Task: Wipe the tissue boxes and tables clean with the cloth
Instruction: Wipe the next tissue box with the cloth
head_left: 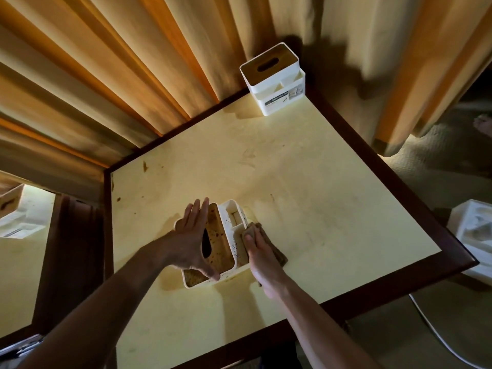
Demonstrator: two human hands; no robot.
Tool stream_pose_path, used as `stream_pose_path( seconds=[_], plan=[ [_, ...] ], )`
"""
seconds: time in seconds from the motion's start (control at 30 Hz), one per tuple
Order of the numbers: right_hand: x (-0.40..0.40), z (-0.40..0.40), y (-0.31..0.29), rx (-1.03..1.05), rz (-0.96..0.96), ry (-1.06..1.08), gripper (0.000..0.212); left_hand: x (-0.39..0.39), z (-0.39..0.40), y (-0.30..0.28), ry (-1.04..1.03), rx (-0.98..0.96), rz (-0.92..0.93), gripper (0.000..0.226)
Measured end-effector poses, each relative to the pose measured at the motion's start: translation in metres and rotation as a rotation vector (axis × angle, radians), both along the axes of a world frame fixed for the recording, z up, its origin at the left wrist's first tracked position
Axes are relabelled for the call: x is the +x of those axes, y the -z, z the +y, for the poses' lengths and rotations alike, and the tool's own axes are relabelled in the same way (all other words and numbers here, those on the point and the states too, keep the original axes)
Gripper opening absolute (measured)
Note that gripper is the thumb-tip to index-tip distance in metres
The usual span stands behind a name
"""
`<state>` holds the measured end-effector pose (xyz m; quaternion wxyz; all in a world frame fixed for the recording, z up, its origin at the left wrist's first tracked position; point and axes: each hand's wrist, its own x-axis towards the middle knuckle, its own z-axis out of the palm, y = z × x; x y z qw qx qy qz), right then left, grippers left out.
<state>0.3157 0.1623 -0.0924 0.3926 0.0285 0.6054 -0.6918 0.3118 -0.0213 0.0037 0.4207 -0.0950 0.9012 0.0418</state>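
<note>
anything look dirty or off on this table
Yes. The near tissue box under the left hand is speckled with brown spots on its lid and white side, where the right hand presses the cloth. Brown smears also mark the table near its left edge. The far tissue box looks clean.

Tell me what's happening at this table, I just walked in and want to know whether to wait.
A person is cleaning a stained tissue box. The left hand steadies it on top, thumb at the near edge, while the right hand presses a cloth against its side. The table shows smears. A second tissue box stands at the far corner.
</note>
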Motion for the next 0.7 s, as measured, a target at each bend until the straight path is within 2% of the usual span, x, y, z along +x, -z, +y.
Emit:
stream_pose_path(
  seconds=[0.23, 0.47, 0.53, 0.7],
  plan=[
    [-0.026, -0.017, 0.002, 0.050, -0.016, -0.050, 0.053, 0.000, 0.004, -0.003, 0.030, -0.036, 0.025, 0.171],
    [-0.068, -0.037, -0.003, 0.113, 0.139, -0.102, 0.055, 0.000, 0.007, -0.002, 0.045, -0.078, 0.040, 0.169],
    [-0.072, -0.040, -0.002, 0.095, 0.239, -0.085, 0.051, 0.000, 0.006, 0.001, 0.051, -0.086, 0.042, 0.168],
    [-0.057, -0.028, -0.005, -0.050, 0.340, 0.010, 0.051, 0.000, 0.004, 0.003, 0.044, -0.089, 0.035, 0.169]
  ],
)
